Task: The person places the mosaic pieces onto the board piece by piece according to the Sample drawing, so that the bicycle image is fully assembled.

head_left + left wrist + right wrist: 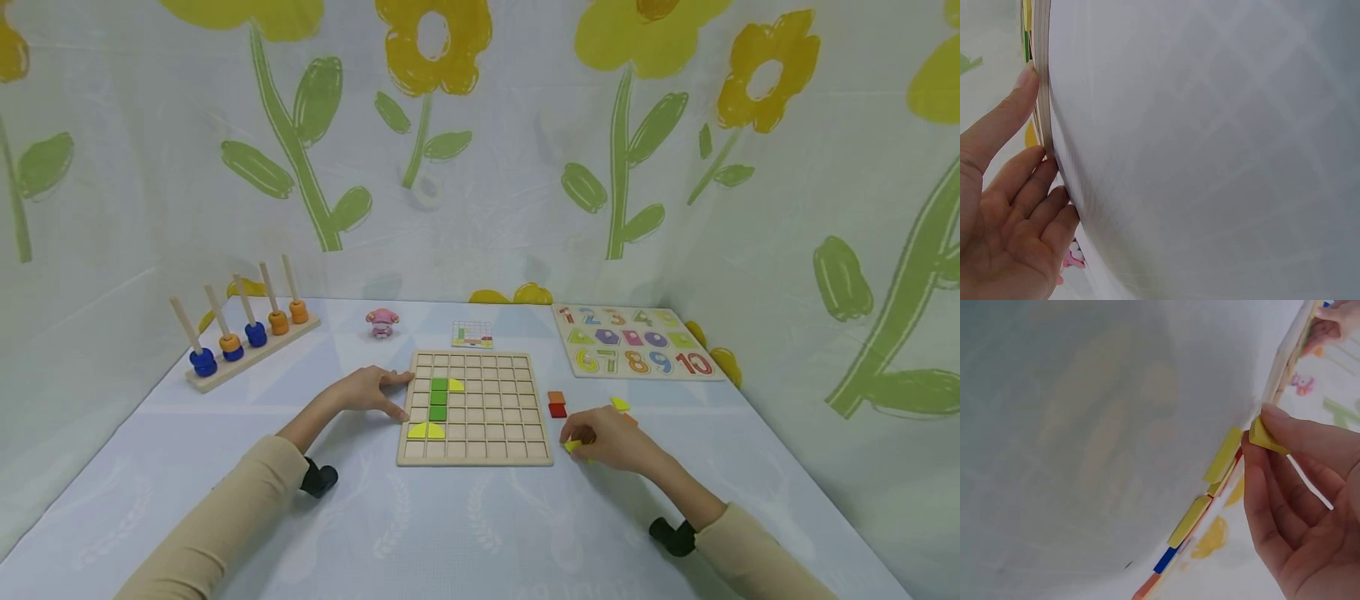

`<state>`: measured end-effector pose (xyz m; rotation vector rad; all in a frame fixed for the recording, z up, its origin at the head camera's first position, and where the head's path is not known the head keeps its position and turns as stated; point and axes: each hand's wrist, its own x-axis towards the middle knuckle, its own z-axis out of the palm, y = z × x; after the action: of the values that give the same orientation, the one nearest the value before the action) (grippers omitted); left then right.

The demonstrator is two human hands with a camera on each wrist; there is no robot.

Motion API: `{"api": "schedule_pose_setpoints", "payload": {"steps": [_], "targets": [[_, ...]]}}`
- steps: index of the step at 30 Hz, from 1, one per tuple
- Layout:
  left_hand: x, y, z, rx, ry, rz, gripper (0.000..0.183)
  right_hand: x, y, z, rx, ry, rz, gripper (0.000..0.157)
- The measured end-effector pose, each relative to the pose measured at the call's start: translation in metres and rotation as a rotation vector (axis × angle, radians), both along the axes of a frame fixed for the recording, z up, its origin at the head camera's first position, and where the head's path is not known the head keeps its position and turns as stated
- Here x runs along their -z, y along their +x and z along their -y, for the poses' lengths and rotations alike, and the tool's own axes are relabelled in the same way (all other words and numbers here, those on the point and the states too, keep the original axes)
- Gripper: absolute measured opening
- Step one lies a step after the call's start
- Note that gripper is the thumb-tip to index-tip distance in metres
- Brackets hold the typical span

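Right hand: thumb and fingertips pinching one yellow tile; long axis not clear behind them. Square wooden grid board: just left of that grip, right edge nearest, bearing three green tiles and three yellow quarter-round pieces. Left hand: across the board, thumb and fingers apart, touching its left edge; farther from the held tile. Red tile, orange tile: just ahead of the grip, slightly left. Number puzzle: farther ahead, rightward. Pattern card: ahead-left, past the board.
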<state>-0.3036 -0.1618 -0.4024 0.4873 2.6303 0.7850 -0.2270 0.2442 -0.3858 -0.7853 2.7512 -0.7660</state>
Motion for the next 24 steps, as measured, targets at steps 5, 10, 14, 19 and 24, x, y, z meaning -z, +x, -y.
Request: {"api": "schedule_pose_setpoints", "payload": {"steps": [5,10,14,19,24], "targets": [[-0.001,0.000,-0.001,-0.008,-0.008,0.007,0.082,-0.004,0.000,0.002,-0.024,-0.011,-0.052,0.013],[0.001,0.000,-0.001,-0.013,-0.014,0.006,0.083,-0.007,-0.001,0.012,-0.043,-0.039,-0.096,0.012],[0.003,-0.001,-0.001,-0.015,-0.019,0.002,0.083,-0.008,-0.001,0.022,-0.057,-0.074,-0.122,0.013],[0.004,-0.001,-0.001,-0.016,-0.020,0.003,0.083,-0.009,-0.003,0.038,-0.087,-0.123,-0.124,0.014],[0.003,-0.001,-0.001,-0.015,-0.015,0.008,0.083,-0.013,-0.003,0.056,-0.080,-0.139,-0.099,0.015]]}}
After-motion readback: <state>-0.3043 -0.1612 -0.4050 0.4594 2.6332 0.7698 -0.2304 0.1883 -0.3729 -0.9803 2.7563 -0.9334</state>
